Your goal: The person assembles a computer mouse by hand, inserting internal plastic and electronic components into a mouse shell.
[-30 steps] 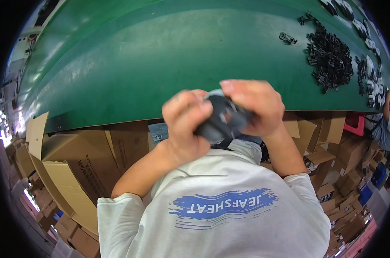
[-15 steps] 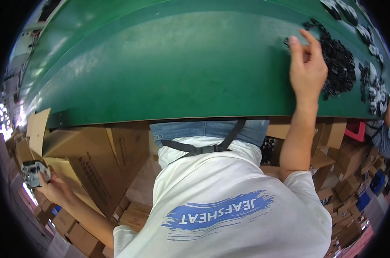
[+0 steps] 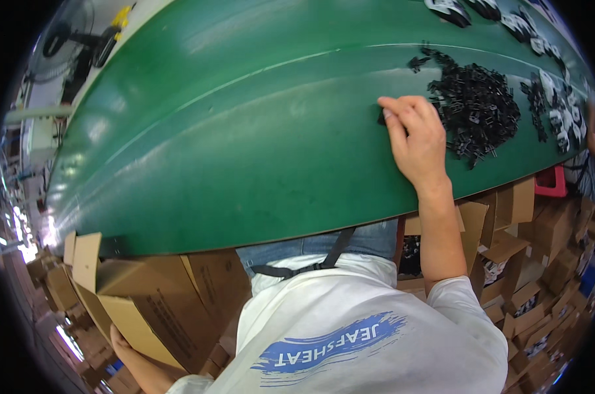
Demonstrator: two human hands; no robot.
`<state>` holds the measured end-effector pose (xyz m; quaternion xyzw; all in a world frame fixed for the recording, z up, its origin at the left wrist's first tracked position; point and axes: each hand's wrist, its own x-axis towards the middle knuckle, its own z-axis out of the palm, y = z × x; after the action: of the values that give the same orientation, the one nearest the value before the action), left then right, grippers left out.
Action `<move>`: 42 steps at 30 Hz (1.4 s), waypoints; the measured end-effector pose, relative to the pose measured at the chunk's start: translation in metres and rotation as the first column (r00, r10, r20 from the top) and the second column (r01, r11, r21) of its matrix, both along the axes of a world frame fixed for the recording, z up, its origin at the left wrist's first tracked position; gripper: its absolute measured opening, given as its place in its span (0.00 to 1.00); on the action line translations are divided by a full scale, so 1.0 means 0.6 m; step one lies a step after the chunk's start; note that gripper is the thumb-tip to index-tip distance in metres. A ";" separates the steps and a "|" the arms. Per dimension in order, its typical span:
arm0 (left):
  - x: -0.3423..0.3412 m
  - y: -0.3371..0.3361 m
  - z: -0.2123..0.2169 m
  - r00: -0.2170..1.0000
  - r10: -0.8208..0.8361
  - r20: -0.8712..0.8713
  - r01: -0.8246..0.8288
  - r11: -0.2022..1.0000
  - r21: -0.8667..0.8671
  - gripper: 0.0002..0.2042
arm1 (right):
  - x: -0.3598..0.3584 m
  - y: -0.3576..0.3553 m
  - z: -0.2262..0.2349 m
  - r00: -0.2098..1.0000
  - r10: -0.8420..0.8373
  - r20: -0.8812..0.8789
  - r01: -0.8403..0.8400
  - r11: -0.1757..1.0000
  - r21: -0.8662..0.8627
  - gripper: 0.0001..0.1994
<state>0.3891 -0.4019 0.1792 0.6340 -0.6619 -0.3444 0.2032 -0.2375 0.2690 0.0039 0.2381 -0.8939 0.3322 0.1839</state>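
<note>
Over the green table [image 3: 258,138], my right hand [image 3: 421,141] is pinched closed on a small black plastic part [image 3: 381,117] that shows at its fingertips. Right beside that hand lies a heap of small black plastic parts [image 3: 478,108], several of them with thin prongs. My left hand [image 3: 118,340] reaches down into an open cardboard box [image 3: 154,308] at the lower left. The box wall hides its fingers, so I cannot see whether it holds anything.
Black-and-white moulded pieces [image 3: 563,121] lie along the table's right side, with more [image 3: 448,10] at the far edge. Beneath the right end are open cartons [image 3: 507,253] and a red plastic stool [image 3: 550,180]. A fan [image 3: 74,43] stands at the far left.
My left hand has moved down into the box, and the grey part it held is out of sight. The right hand has lowered to the table beside the heap. The view has tilted.
</note>
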 end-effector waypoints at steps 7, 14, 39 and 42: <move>-0.193 -0.178 0.181 0.778 -0.115 0.617 0.489 0.728 -0.480 0.23 | -0.015 -0.007 -0.007 0.994 0.107 0.021 -0.103 0.985 -0.136 0.08; -0.967 0.006 -0.010 0.558 -0.814 0.160 0.732 0.393 -0.556 0.22 | -0.017 0.006 0.003 0.993 0.109 0.043 -0.103 0.988 -0.115 0.09; -0.991 0.665 -0.194 0.387 -0.080 -0.918 0.915 -0.087 0.394 0.29 | 0.037 -0.045 0.044 0.946 0.316 0.072 -0.205 0.755 -0.622 0.12; -0.872 0.668 -0.204 0.332 0.190 -0.924 0.943 -0.105 0.317 0.31 | 0.077 -0.106 0.081 0.899 0.431 0.077 -0.266 0.678 -0.686 0.13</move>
<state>-0.1342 -0.0011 0.0570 0.0505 -0.2595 -0.9539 -0.1421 -0.1912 0.2057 0.0527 0.2839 -0.6706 0.6803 0.0829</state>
